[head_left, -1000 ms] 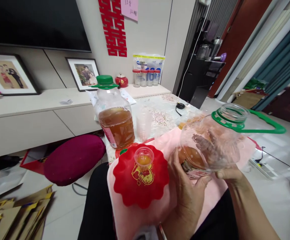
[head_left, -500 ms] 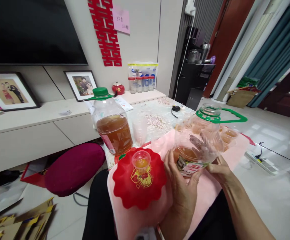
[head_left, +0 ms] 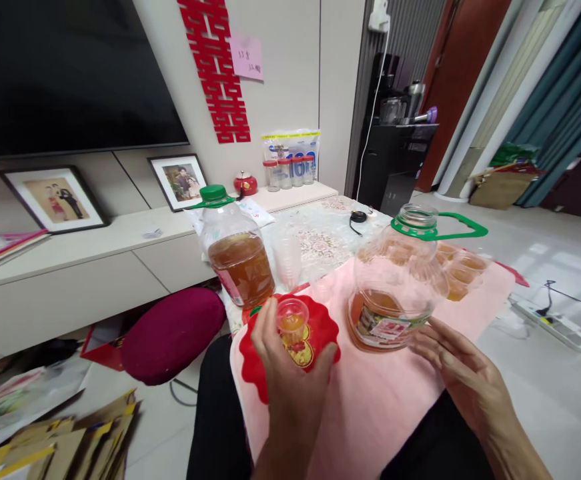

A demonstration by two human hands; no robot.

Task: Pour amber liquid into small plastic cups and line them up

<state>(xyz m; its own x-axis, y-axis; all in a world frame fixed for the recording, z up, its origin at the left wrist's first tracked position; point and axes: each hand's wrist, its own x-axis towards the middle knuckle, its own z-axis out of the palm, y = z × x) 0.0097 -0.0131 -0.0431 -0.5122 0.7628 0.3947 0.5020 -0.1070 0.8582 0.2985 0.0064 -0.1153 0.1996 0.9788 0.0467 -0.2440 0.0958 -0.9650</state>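
Note:
A small clear plastic cup [head_left: 293, 319] with amber liquid stands on a scalloped red plate [head_left: 253, 373]. My left hand [head_left: 295, 387] reaches over the plate, fingers and thumb spread on either side of the cup without closing on it. To the right, a large clear plastic jug [head_left: 395, 293] with a green handle and no cap stands on the pink cloth [head_left: 360, 407], a little amber liquid at its bottom. Beside its lower right side is my right hand [head_left: 463, 377], open with fingers stretched out; the fingertips are at or very near the jug.
A capped jug [head_left: 243, 267] of amber liquid stands behind the plate, next to a stack of clear cups [head_left: 286, 260]. Several filled cups [head_left: 463, 270] sit behind the open jug. A tape measure [head_left: 357, 217] lies farther back. A magenta stool [head_left: 173, 333] is at left.
My left hand has let go of the open jug and moved left to the cup on the plate. The jug now stands upright on the cloth, and my right hand has loosened from it.

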